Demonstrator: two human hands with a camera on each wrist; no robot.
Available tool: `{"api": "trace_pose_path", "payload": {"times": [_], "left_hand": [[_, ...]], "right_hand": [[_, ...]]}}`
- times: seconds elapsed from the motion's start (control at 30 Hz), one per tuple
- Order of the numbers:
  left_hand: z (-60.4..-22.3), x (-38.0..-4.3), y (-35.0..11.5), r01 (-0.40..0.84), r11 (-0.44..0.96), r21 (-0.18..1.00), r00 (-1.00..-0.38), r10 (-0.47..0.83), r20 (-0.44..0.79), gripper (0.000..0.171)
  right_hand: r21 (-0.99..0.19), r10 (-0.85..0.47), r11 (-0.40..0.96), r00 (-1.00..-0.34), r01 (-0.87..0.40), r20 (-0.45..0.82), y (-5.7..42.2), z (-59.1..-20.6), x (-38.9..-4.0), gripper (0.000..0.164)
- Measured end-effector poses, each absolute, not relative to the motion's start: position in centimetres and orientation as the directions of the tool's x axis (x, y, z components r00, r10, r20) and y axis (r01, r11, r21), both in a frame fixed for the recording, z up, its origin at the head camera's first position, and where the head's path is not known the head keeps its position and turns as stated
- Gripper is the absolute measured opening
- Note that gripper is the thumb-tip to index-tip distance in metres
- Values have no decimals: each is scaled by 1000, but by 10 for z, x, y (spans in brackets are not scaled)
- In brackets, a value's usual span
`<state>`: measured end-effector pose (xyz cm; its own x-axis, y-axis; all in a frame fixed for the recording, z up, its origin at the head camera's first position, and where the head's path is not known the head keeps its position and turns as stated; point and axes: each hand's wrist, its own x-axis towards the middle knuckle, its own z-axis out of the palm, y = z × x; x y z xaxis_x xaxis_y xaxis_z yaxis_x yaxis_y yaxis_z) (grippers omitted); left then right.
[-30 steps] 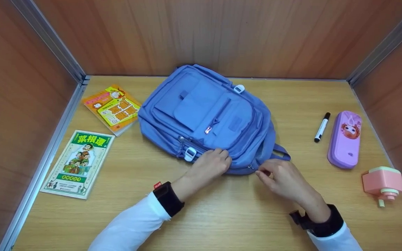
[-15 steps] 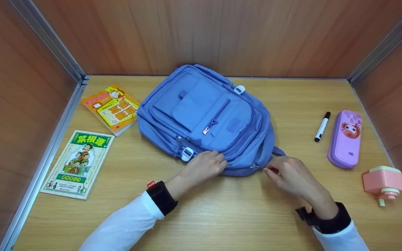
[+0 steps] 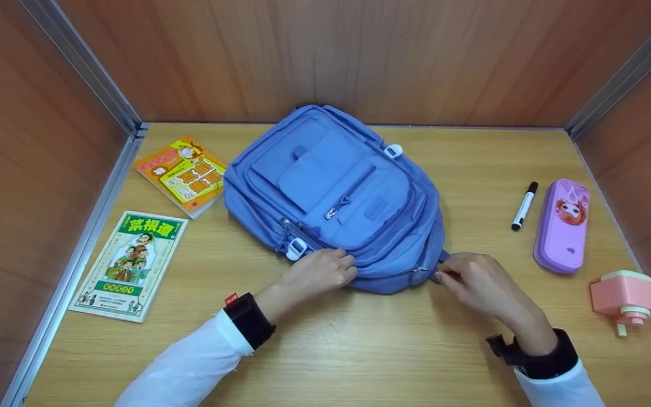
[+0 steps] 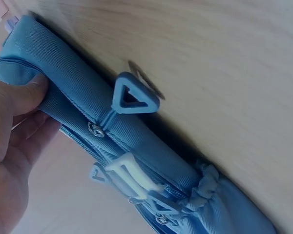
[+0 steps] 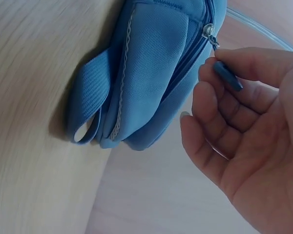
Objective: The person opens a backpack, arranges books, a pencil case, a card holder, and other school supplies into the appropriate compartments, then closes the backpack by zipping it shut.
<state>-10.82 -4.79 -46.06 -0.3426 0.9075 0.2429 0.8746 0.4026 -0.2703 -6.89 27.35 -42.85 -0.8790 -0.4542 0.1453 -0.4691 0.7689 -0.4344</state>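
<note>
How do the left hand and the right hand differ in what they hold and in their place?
The left hand grips the fabric of the blue backpack; the right hand pinches a zipper pull.
The left hand is along the backpack's near side, while the right hand is by its right end.
Both wrists wear a black strap below a bare hand.

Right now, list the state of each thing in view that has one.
Blue backpack: front up; zip state unclear
Zipper pull: pinched by right hand
Left hand: grips backpack's edge
Pencil case: closed
Marker: capped
Green book: closed
Orange book: closed
Pink device: unclear
</note>
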Motion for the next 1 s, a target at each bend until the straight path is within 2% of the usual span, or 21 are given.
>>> {"api": "trace_pose_path", "payload": {"times": [0.3, 0.53, 1.0], "left_hand": [[-460, -104, -51, 888, 364, -282, -299, 922, 247, 20], [-458, -103, -54, 891, 343, -298, -288, 934, 213, 21], [-457, -108, -61, 907, 334, -258, -284, 935, 211, 22]], "right_hand": [[-421, -424, 791, -894, -444, 145, 285, -424, -66, 4], [-429, -401, 811, -912, -398, 89, 297, -422, -64, 5], [-417, -381, 821, -918, -390, 109, 310, -425, -57, 4]]}}
